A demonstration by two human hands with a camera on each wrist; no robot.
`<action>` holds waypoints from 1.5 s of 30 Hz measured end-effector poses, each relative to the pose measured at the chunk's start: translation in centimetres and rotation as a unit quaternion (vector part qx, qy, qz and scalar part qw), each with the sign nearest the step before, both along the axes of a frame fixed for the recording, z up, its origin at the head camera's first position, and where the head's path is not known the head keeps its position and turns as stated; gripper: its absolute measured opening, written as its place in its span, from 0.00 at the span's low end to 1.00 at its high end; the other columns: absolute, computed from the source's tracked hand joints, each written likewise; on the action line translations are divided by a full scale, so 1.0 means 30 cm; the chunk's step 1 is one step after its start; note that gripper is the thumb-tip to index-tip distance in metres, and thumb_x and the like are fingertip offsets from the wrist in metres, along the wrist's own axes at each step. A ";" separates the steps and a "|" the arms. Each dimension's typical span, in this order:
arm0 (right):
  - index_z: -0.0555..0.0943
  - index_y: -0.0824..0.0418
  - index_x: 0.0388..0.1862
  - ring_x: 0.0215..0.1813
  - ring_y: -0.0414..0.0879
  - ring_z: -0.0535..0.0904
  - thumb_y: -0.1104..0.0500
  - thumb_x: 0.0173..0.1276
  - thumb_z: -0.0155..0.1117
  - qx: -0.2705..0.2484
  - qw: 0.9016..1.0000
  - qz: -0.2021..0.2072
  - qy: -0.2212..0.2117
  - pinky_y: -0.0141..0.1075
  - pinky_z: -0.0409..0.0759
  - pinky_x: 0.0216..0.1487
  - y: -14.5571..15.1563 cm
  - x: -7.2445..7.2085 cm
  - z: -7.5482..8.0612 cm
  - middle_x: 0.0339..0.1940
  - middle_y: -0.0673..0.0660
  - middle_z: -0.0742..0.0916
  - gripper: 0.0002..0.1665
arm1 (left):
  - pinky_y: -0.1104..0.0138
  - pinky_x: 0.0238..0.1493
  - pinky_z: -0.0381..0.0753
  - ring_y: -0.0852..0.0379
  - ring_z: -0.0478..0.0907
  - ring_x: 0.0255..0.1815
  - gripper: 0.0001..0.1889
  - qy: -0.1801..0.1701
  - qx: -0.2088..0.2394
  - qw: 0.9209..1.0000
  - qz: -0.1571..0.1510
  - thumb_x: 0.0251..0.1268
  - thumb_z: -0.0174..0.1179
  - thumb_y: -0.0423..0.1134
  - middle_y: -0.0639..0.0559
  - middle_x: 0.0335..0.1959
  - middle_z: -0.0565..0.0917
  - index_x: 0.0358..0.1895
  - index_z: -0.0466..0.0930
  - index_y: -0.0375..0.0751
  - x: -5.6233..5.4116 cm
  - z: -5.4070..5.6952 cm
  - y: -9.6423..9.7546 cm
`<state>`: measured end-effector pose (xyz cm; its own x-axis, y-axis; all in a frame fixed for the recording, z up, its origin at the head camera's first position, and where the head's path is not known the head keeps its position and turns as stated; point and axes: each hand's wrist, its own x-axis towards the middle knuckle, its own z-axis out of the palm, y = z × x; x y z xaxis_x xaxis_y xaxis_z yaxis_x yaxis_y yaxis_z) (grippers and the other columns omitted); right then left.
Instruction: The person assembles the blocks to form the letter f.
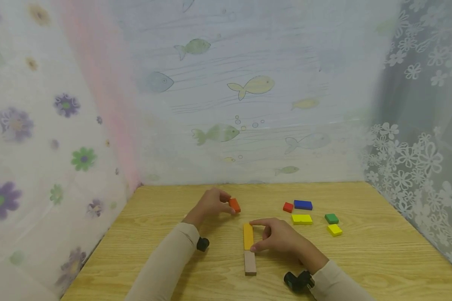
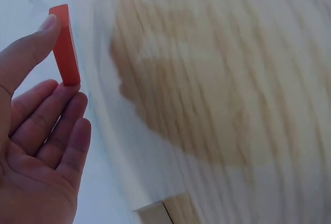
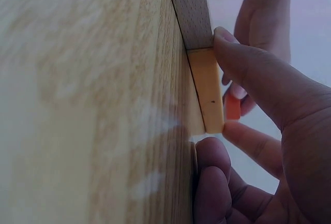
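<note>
My left hand (image 1: 215, 202) pinches a small red-orange block (image 1: 234, 205) between thumb and fingertips. In the left wrist view this block (image 2: 65, 45) stands out from the tabletop, its lower end on the fingertips. Two blocks lie end to end on the table: a yellow-orange block (image 1: 248, 237) and a plain wooden block (image 1: 250, 262) nearer me. My right hand (image 1: 280, 237) holds the yellow-orange block, its index fingertip at the far end and its thumb beside the joint. The right wrist view shows the other fingers (image 3: 212, 193) curled down at the tabletop.
To the right lie a red block (image 1: 288, 207), a blue block (image 1: 303, 205), a long yellow block (image 1: 301, 219), a green block (image 1: 331, 218) and a small yellow block (image 1: 334, 230). Patterned curtains (image 1: 218, 104) hang behind and beside the wooden table (image 1: 380, 259).
</note>
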<state>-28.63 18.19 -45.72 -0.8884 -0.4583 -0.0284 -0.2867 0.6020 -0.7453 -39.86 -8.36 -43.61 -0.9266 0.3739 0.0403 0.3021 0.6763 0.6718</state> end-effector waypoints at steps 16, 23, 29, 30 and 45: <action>0.78 0.49 0.73 0.24 0.42 0.74 0.40 0.55 0.83 0.002 1.000 0.002 -0.001 0.32 0.70 0.24 0.004 0.001 -0.002 0.26 0.51 0.83 0.47 | 0.53 0.64 0.81 0.49 0.82 0.60 0.33 -0.015 0.002 0.999 -0.042 0.51 0.82 0.48 0.50 0.57 0.88 0.61 0.86 0.41 0.034 -0.011 0.061; 0.78 0.48 0.73 0.25 0.41 0.74 0.39 0.55 0.83 0.005 1.000 -0.002 0.000 0.32 0.71 0.24 0.003 0.000 -0.002 0.26 0.51 0.84 0.47 | 0.52 0.64 0.81 0.49 0.82 0.60 0.32 -0.017 0.004 0.998 -0.058 0.51 0.82 0.45 0.49 0.58 0.88 0.61 0.85 0.40 0.047 -0.017 0.080; 0.78 0.48 0.73 0.24 0.42 0.74 0.39 0.55 0.83 0.005 1.000 -0.002 0.002 0.32 0.71 0.24 0.005 0.003 -0.001 0.25 0.51 0.83 0.47 | 0.52 0.63 0.82 0.49 0.82 0.60 0.32 -0.028 0.008 0.998 -0.061 0.51 0.82 0.44 0.49 0.57 0.87 0.61 0.85 0.40 0.047 -0.028 0.092; 0.78 0.48 0.73 0.24 0.42 0.75 0.39 0.55 0.83 0.005 1.000 -0.002 0.002 0.32 0.71 0.24 0.004 0.004 0.000 0.25 0.51 0.83 0.46 | 0.52 0.63 0.82 0.49 0.82 0.60 0.32 -0.027 0.006 0.998 -0.062 0.52 0.82 0.44 0.49 0.58 0.87 0.61 0.85 0.39 0.047 -0.029 0.094; 0.78 0.50 0.73 0.25 0.43 0.75 0.41 0.56 0.83 -0.001 1.000 -0.002 0.000 0.33 0.71 0.24 -0.002 0.009 0.010 0.25 0.52 0.83 0.46 | 0.52 0.64 0.81 0.48 0.82 0.62 0.32 -0.019 -0.007 0.997 -0.074 0.53 0.81 0.42 0.48 0.59 0.87 0.63 0.84 0.38 0.057 -0.022 0.105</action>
